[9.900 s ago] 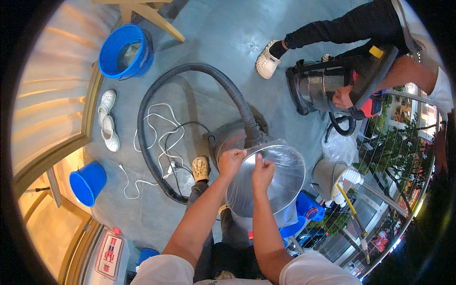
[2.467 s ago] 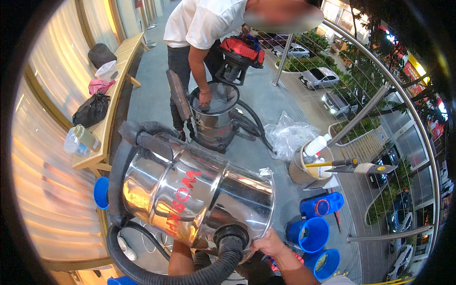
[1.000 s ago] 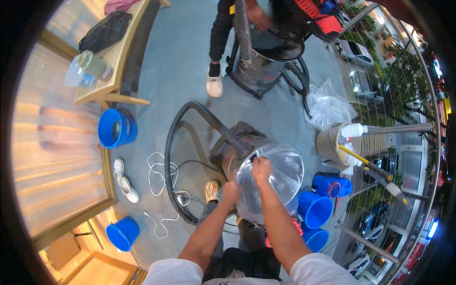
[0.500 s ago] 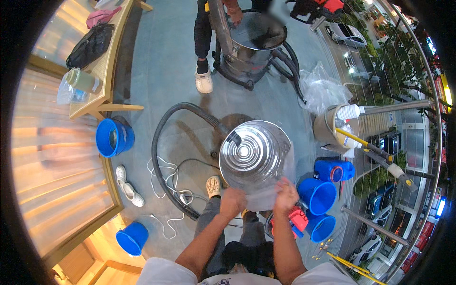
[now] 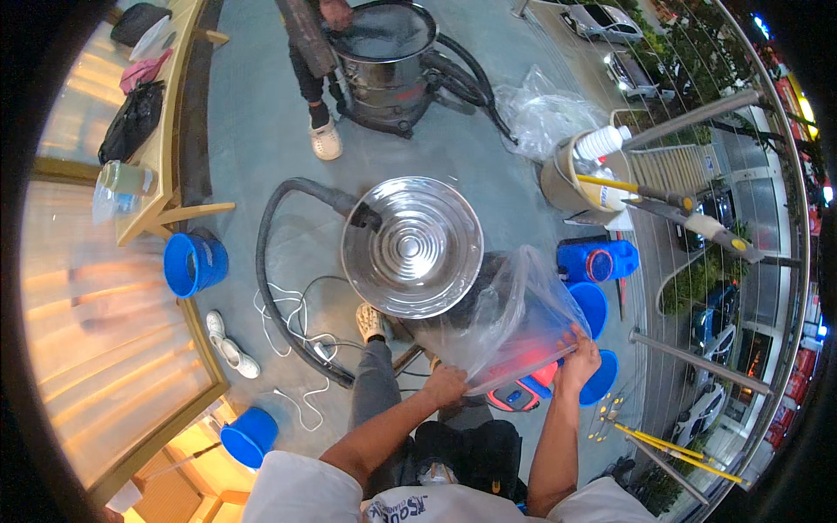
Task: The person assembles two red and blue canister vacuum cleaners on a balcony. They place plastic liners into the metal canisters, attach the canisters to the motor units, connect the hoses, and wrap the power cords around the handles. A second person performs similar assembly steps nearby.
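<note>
1. Head view: grasping one clear bag (image 5: pixel 523 301) by its near edge; left hand (image 5: pixel 446 385) with fingers closed on one end, right hand (image 5: pixel 578 359) with fingers pinching the other.
2. Stretched nearer than, and to the right of, one steel tank (image 5: pixel 458 222); hard to tell whether touching its rim.
3. Joined to the tank's left wall, one black hose (image 5: pixel 301 186).
4. Near and right of the tank, partly behind the bag, one red machine part (image 5: pixel 514 397).
5. Left of the tank, two blue buckets (image 5: pixel 212 264), two white shoes (image 5: pixel 235 357), one bench (image 5: pixel 177 87).
6. Right of the tank, two more blue buckets, one blue jug (image 5: pixel 573 261), one tan bucket (image 5: pixel 558 187) holding one white bottle (image 5: pixel 600 142).
7. Beyond the tank, one vacuum (image 5: pixel 384 87), with one co-worker's hand (image 5: pixel 336 13) near its rim.
</note>
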Demonstrator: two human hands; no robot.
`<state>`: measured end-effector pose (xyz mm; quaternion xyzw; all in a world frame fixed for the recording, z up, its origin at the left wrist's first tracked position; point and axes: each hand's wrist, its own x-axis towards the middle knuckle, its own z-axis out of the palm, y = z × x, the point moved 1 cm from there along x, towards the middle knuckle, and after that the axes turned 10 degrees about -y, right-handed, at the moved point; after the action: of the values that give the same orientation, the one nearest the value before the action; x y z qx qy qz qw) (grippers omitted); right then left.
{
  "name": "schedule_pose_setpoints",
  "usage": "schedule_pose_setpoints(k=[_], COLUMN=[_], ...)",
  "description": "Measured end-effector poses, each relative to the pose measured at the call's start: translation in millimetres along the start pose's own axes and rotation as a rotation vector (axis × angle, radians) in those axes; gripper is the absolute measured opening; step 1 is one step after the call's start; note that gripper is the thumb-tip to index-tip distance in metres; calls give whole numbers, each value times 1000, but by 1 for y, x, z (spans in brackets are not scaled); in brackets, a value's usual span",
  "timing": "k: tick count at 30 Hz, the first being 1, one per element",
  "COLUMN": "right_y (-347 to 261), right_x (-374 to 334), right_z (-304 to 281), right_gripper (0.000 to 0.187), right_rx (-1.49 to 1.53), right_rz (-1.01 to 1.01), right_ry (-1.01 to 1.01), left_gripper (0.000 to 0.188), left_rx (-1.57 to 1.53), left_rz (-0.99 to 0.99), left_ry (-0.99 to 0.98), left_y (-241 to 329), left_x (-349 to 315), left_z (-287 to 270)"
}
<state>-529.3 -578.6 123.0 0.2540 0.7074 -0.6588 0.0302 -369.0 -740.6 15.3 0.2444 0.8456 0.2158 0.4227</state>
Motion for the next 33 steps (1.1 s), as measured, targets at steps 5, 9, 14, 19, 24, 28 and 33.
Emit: schedule_pose_setpoints(k=[5, 9, 14, 19, 24, 28, 33], right_y=[0, 4, -1, -10, -6, -18, -68], right_x=[21, 40, 50, 63, 70, 81, 129], right_z=[-45, -64, -85, -97, -93, -85, -86], right_gripper=[22, 23, 8, 14, 16, 18, 18], right_rx=[16, 50, 346, 170, -64, -302, -53], right_rz=[-38, -174, -4, -76, -119, -377, -349], right_ry=[-70, -87, -199, 19, -100, -51, 114], left_gripper=[19, 20, 22, 25, 29, 29, 36], left_rx=[38, 13, -151, -251, -375, -375, -332], left_rz=[-261, -317, -380, -360, -366, -319, -213], left_ry=[-33, 42, 514, 838, 674, 946, 1053], left_y=[14, 23, 30, 25, 26, 38, 26], left_x=[8, 4, -17, -30, -11, 10, 38], left_z=[2, -4, -34, -65, -93, -127, -196])
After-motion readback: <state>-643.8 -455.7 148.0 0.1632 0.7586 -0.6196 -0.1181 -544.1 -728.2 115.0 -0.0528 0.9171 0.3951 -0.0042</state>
